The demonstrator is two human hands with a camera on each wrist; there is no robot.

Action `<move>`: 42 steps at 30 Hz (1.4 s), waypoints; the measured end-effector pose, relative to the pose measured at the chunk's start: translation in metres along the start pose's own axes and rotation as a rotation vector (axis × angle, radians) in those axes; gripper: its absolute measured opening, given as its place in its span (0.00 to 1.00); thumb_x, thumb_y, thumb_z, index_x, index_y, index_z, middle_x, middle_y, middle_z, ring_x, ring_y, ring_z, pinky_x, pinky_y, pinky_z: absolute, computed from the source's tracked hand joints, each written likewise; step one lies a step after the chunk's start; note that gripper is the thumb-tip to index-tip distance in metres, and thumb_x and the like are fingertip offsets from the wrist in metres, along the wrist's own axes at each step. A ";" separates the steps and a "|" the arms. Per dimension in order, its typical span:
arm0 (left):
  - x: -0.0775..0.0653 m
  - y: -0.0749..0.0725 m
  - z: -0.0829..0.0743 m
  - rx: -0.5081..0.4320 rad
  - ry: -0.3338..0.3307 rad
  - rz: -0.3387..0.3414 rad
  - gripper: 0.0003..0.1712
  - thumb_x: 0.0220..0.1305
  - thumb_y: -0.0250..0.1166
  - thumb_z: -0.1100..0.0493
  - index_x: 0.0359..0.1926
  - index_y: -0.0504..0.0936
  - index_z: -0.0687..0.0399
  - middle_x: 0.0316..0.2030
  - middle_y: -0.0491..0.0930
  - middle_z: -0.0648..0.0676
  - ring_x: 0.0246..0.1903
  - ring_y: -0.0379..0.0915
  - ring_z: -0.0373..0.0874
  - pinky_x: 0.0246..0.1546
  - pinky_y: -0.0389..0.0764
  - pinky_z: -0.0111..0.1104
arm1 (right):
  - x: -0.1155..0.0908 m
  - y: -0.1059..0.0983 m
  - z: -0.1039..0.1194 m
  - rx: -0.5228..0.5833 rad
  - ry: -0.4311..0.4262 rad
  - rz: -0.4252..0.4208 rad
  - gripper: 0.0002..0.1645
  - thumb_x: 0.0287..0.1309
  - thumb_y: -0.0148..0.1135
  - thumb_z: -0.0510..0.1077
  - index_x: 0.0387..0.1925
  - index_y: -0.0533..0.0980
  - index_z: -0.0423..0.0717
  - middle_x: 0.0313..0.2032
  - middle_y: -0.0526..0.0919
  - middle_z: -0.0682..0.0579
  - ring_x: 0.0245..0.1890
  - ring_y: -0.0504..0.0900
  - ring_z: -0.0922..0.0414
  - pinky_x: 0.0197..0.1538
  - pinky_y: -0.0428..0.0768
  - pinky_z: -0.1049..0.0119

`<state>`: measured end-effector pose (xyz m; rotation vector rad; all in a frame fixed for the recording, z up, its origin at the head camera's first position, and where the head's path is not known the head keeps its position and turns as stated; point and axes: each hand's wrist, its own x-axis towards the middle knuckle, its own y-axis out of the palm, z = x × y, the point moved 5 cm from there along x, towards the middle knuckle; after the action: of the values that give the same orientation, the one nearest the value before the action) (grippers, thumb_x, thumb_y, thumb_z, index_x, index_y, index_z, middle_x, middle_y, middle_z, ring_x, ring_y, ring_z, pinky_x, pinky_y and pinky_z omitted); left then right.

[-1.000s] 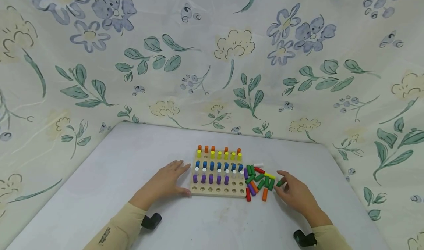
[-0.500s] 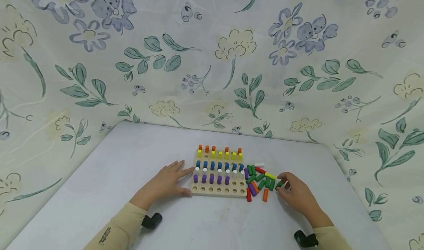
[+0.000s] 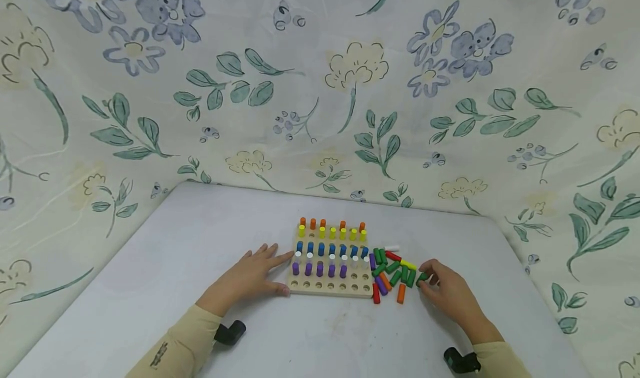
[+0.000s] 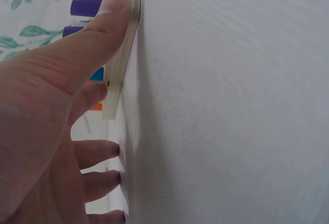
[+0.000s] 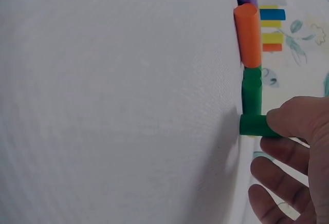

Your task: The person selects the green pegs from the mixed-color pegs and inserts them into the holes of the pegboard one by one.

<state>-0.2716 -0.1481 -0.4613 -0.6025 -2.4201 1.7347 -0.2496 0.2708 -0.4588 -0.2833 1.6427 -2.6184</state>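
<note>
A wooden peg board [image 3: 325, 292] lies on the table, with rows of orange, yellow, blue, white and purple pegs [image 3: 319, 270] upright in it. Several holes have no peg, including the whole nearest row. My left hand [image 3: 249, 275] rests at the board's left side, its thumb and index finger touching the edge. In the left wrist view the other fingertips [image 4: 110, 179] meet the tabletop. Right of the board, my right hand [image 3: 449, 293] pinches a green peg [image 5: 253, 125] between thumb and finger. That peg stands on end against the table, beside the loose pegs.
Loose pegs lie in a pile right of the board: several green ones [image 3: 393, 267], a yellow peg [image 3: 408, 264], a white peg [image 3: 392, 248], and red, purple and orange ones, including an orange peg [image 3: 401, 293] at the near side. Floral cloth [image 3: 300, 89] hangs behind the white table [image 3: 225, 211].
My left index finger has come in against the board's edge. The right hand keeps its pinch on the green peg almost in place. The head view shifts slightly.
</note>
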 end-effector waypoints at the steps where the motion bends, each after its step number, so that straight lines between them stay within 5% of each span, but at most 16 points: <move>1: 0.000 0.000 0.000 0.000 -0.001 -0.001 0.52 0.54 0.71 0.29 0.76 0.66 0.40 0.76 0.57 0.66 0.76 0.46 0.68 0.73 0.48 0.64 | 0.000 0.000 0.000 -0.004 -0.002 -0.002 0.17 0.59 0.70 0.40 0.48 0.76 0.44 0.37 0.83 0.53 0.37 0.80 0.57 0.40 0.82 0.58; 16: 0.001 0.003 -0.001 0.009 -0.008 -0.002 0.52 0.53 0.73 0.31 0.76 0.67 0.41 0.75 0.58 0.68 0.75 0.46 0.69 0.73 0.48 0.65 | 0.000 -0.002 0.006 -0.021 -0.097 -0.120 0.16 0.58 0.73 0.39 0.47 0.78 0.45 0.36 0.83 0.54 0.35 0.79 0.59 0.40 0.82 0.57; 42: -0.001 0.001 -0.002 -0.016 -0.025 0.005 0.52 0.53 0.73 0.31 0.76 0.67 0.40 0.75 0.58 0.67 0.76 0.46 0.69 0.73 0.47 0.64 | -0.002 0.001 0.027 0.029 -0.154 -0.163 0.18 0.57 0.74 0.39 0.48 0.79 0.45 0.37 0.82 0.56 0.38 0.79 0.59 0.43 0.84 0.57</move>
<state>-0.2702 -0.1466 -0.4614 -0.5920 -2.4539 1.7364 -0.2427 0.2468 -0.4491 -0.6258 1.5936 -2.6537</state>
